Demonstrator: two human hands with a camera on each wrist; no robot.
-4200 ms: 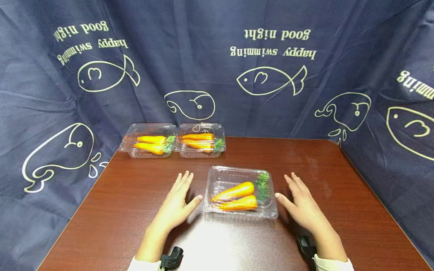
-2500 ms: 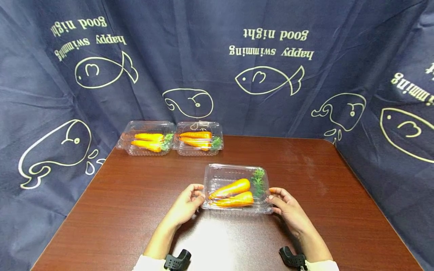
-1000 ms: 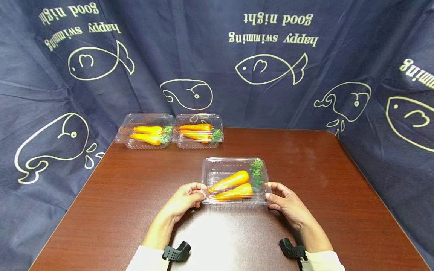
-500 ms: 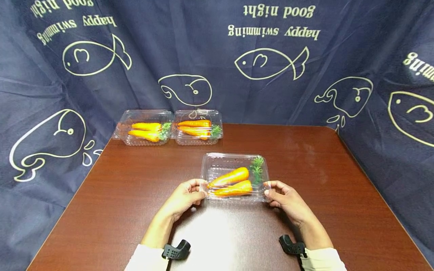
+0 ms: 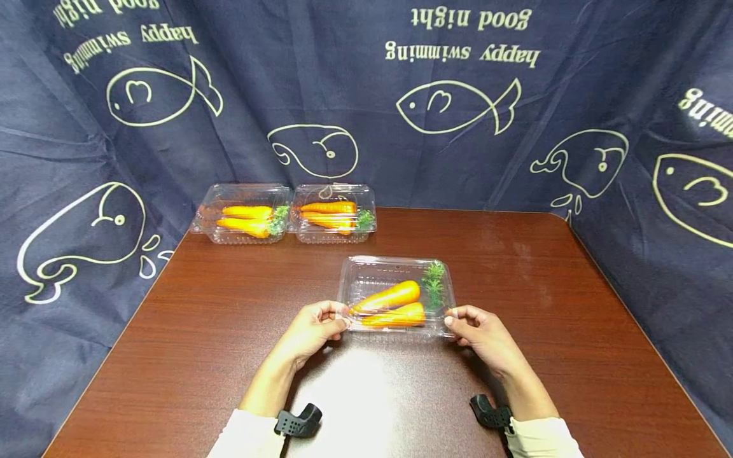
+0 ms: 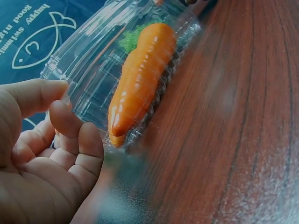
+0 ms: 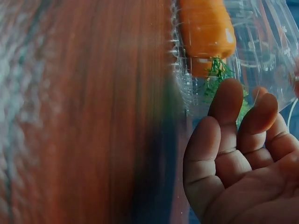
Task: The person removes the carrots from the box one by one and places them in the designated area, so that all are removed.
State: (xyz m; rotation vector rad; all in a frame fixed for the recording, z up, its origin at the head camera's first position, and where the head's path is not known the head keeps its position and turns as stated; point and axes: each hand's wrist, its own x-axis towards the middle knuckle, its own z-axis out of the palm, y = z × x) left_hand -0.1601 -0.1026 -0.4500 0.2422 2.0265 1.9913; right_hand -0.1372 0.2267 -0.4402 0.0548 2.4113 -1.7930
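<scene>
A clear plastic clamshell box (image 5: pixel 380 270) is in the middle of the table with its lid down. Inside lie two orange carrots (image 5: pixel 395 304), side by side, and a green leafy sprig (image 5: pixel 433 283) at the right end. My left hand (image 5: pixel 312 327) pinches the box's near left corner between thumb and fingers. At the near right corner, my right hand (image 5: pixel 483 334) pinches the rim the same way. In the left wrist view, the carrots (image 6: pixel 142 79) show through the ribbed wall. The right wrist view has curled fingers (image 7: pixel 229 107) beside the box wall.
Two more clear boxes, one at the back left (image 5: pixel 223 197) and one beside it (image 5: pixel 329 238), hold carrots and greens. The brown wooden table (image 5: pixel 515 267) is bordered by a dark blue curtain (image 5: pixel 366 63) with fish prints. A black band (image 5: pixel 298 423) circles each wrist.
My hands lay flat with spread fingers beside the box; they have since closed in and taken hold of its two ends. The head view has tilted downward. Little differs over the last half second.
</scene>
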